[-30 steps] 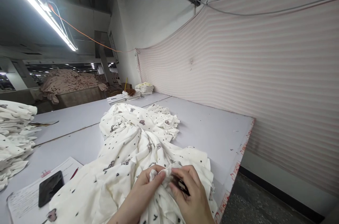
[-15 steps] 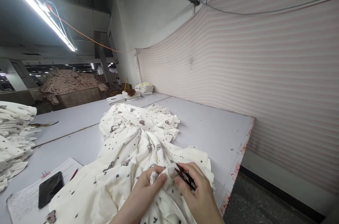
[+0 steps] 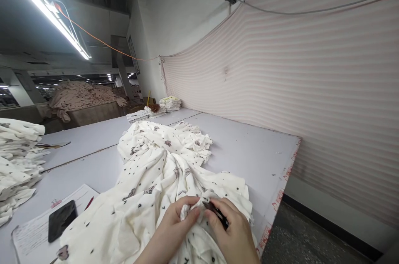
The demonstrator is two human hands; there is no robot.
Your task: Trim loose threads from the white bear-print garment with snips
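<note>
A white garment fabric (image 3: 143, 206) with dark dots and small animal prints lies heaped across the table in front of me. My left hand (image 3: 179, 218) pinches a gathered fold of it between thumb and fingers. Close beside it, my right hand (image 3: 229, 222) is wrapped round small black thread snips (image 3: 220, 215). Their tips point left and touch the cloth at the pinched fold. Whether the blades are parted is hard to make out, as fingers and cloth partly cover them.
On the left of the table (image 3: 249, 147) lie a black phone (image 3: 62, 220), written papers (image 3: 29, 239) and a red pen (image 3: 89, 203). Another pile of printed cloth (image 3: 15, 168) stands at the left edge. Folded stacks (image 3: 170, 104) sit at the far end; a striped sheet (image 3: 280, 72) covers the wall.
The snips have shifted slightly left into the fold, and their blade tips, previously visible and apart, are now mostly hidden. Both hands have come a little closer together.
</note>
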